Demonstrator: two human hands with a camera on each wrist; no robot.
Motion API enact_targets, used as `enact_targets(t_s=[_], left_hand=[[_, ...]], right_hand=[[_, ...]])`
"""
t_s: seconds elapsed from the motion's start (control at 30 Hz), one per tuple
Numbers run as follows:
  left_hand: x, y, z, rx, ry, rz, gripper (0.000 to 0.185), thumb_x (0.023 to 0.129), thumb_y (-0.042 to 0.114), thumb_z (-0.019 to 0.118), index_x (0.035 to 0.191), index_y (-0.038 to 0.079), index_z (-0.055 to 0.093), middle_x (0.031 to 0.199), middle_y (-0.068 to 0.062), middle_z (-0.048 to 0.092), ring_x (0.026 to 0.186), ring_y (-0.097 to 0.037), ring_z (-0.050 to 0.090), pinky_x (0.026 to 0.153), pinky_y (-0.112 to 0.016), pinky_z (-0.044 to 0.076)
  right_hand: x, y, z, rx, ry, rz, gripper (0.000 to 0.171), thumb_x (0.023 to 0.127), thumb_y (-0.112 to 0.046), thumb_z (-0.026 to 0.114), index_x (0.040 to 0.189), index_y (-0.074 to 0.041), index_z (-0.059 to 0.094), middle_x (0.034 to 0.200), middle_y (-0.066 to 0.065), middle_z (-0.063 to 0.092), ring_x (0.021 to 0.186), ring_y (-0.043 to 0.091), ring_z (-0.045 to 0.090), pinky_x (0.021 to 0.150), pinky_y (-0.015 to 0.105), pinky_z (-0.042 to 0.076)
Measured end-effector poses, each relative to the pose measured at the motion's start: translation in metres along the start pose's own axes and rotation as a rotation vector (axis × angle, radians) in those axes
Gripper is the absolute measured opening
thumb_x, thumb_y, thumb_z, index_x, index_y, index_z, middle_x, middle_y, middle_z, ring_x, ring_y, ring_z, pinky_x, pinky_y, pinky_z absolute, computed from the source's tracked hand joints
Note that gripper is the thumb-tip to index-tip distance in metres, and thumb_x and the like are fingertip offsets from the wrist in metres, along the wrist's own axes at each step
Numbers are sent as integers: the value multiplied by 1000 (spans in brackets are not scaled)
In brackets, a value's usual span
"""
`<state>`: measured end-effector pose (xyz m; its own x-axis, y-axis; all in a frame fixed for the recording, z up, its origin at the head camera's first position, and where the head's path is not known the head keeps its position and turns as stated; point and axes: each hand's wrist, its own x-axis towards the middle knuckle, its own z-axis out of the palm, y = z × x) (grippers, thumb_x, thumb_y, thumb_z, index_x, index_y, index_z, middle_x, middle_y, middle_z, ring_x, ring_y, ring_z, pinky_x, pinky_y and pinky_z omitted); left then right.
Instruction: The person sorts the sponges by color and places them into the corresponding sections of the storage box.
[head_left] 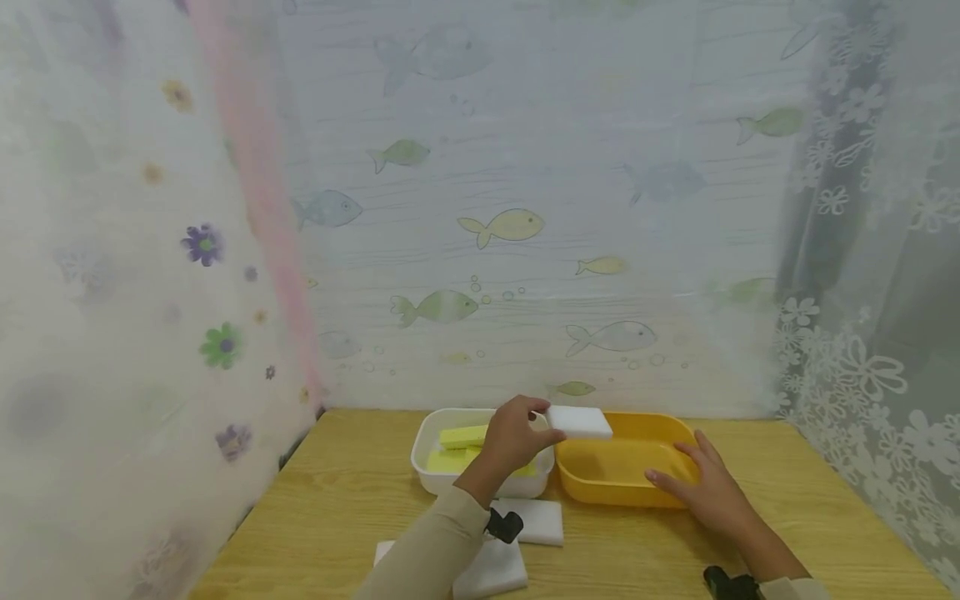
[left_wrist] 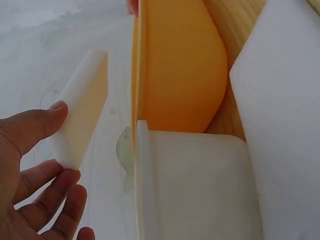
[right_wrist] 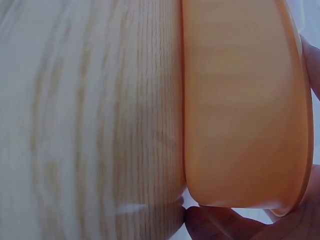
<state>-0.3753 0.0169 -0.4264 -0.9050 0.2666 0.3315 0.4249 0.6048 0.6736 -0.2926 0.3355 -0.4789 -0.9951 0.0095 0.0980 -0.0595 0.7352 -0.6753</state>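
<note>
White sponge block held over the yellow tub's rim.

I see the white sponge block (head_left: 578, 422) pinched in my left hand (head_left: 513, 439), thumb and fingers clamped on one end, hanging above the near-left rim of the yellow tub (head_left: 626, 479). My right hand (head_left: 705, 487) grasps the tub's right wall, fingers over the rim. Just left of the tub, touching it, sits a white tub (head_left: 431, 467) holding yellow sponges (head_left: 461, 437). In front of the tub, two more white blocks (head_left: 534, 521) lie on the wooden table (head_left: 337, 508).
</note>
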Motion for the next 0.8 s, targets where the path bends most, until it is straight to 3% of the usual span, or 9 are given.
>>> enact_targets(t_s=[0.23,0.5,0.8], left_hand=[[-1,2,16,186,-20,59,54,83,51,85,126,20,76,118,7,73,105,-13,67,90,-38,50],[5,9,28,450,-34,127,57,83,61,80,127,25,76,124,8,73,114,-17,66,87,-37,49],[10,6,40,604,-34,192,52,81,65,79,118,29,79,116,9,75,101,-17,63,84,-37,47]], right_hand=[[-1,-3,-1,4,-7,-13,98,97,-61,63,158,7,29,168,34,-10,146,68,10,105,85,24],[1,1,-2,8,2,-17,97,97,-59,65,158,8,30,168,34,-8,146,68,11,105,84,24],[1,-1,-2,3,-13,3,98,97,-60,64,158,7,28,168,33,-12,146,67,10,107,83,24]])
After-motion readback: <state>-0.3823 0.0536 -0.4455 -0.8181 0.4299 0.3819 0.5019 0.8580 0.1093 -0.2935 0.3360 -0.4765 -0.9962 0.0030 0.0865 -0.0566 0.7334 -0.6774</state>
